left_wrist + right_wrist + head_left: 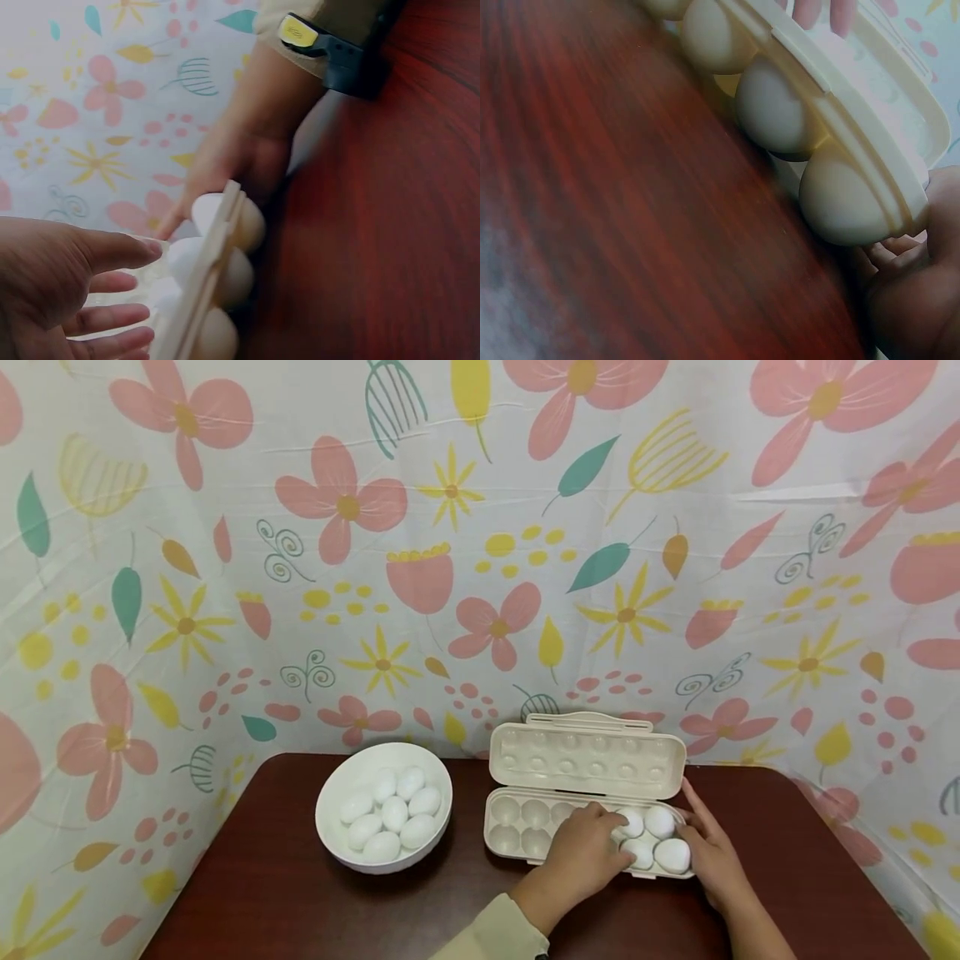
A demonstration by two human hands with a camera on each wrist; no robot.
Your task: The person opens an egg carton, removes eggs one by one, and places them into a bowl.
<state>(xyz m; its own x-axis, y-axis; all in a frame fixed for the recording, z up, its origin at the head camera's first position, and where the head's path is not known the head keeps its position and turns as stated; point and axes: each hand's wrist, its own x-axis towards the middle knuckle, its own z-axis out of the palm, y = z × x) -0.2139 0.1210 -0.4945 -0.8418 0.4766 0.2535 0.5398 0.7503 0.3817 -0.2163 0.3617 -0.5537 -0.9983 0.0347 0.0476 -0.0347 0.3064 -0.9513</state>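
The person is filling the cream egg tray [517, 827], which sits open on the dark red table [285, 893] just right of the white bowl of eggs [384, 817], its lid [587, 758] standing up against the flowered backdrop [480, 527]. Four white eggs [651, 837] already sit in the cups at the tray's right end; the cups to the left look bare. The left hand [581, 853] lies over the middle of the tray, fingers loosely spread and reaching toward the nearest filled cup; in the left wrist view they hang relaxed, gripping nothing that I can see. The right hand [712, 852] lies along the tray's right end with its fingers against the rim, steadying it rather than pinching, and the right wrist view shows the cup bottoms [780, 109] just beside that hand. To do this step well, I would judge the egg just seated should be nudged straight down until it sits fully in its cup, while the right hand keeps the light tray from sliding on the smooth wood. Both forearms come in low from the near edge, wrists level.
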